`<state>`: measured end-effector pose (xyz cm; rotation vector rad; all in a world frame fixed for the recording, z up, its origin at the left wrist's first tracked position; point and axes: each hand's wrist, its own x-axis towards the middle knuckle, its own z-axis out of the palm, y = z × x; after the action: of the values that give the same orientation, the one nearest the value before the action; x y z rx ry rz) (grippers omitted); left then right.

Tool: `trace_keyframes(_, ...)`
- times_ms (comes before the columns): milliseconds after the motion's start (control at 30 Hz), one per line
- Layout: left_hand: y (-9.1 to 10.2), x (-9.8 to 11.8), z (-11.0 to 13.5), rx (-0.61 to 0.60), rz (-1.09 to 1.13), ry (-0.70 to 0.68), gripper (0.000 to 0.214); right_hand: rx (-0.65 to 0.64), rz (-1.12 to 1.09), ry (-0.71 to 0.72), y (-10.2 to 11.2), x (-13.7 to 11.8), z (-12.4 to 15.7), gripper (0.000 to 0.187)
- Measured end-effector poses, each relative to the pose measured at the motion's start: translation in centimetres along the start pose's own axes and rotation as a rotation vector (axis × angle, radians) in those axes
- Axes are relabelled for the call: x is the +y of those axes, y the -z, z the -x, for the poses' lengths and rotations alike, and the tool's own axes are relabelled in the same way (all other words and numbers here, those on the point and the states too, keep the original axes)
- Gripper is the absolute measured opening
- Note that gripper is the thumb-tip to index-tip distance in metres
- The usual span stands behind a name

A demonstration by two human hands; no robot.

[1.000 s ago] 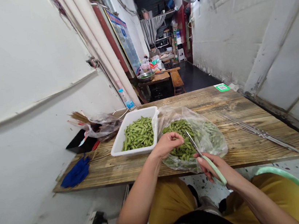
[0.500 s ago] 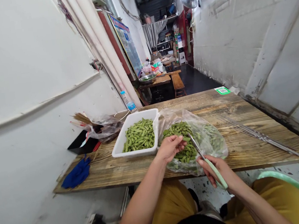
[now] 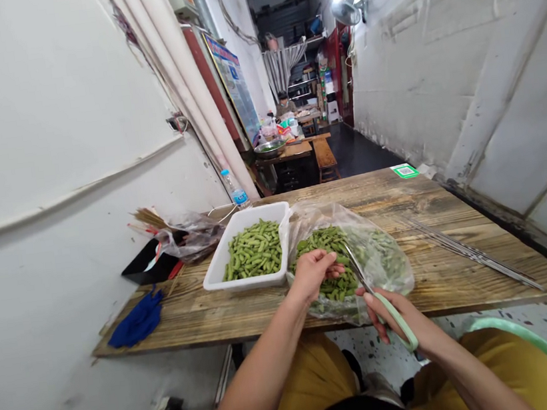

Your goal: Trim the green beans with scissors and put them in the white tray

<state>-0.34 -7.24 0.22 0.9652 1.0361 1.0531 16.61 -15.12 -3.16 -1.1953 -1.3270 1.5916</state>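
Note:
Green edamame pods point(image 3: 331, 236) lie in a clear plastic bag point(image 3: 387, 264) on the wooden table. Over the bag, my left hand point(image 3: 315, 275) is closed in a pinch, with an edamame pod at the fingertips, partly hidden by the fingers. My right hand point(image 3: 399, 316) grips scissors point(image 3: 393, 313) by their pale green handles. Their metal blades point up and away, close beside the left fingertips. To the left of the bag stands a white plastic tub point(image 3: 243, 283) holding many more pods.
Metal skewers point(image 3: 475, 249) lie on the table's right side. At the left are a blue cloth point(image 3: 137, 319), a black box point(image 3: 148, 268) and a water bottle point(image 3: 238, 193). A green-rimmed tub point(image 3: 526, 326) stands on the floor by my right leg. A person point(image 3: 284, 104) sits far back.
The view has shifted slightly. My hands stay over the bag, the left still pinched and the right still holding the scissors; the blades look a little closer together.

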Motion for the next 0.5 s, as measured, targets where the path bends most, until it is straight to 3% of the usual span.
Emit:
trace_keyframes(333,0.0,-0.2,0.3,0.001,0.003,-0.024,0.039,0.055,-0.016,-0.114,0.1,0.5,-0.6,0.05)
trace_keyframes(500,0.8,0.0,0.0,0.018,-0.149,-0.108,0.039,0.049,-0.009,-0.041,0.4,0.9,-0.9,0.053)
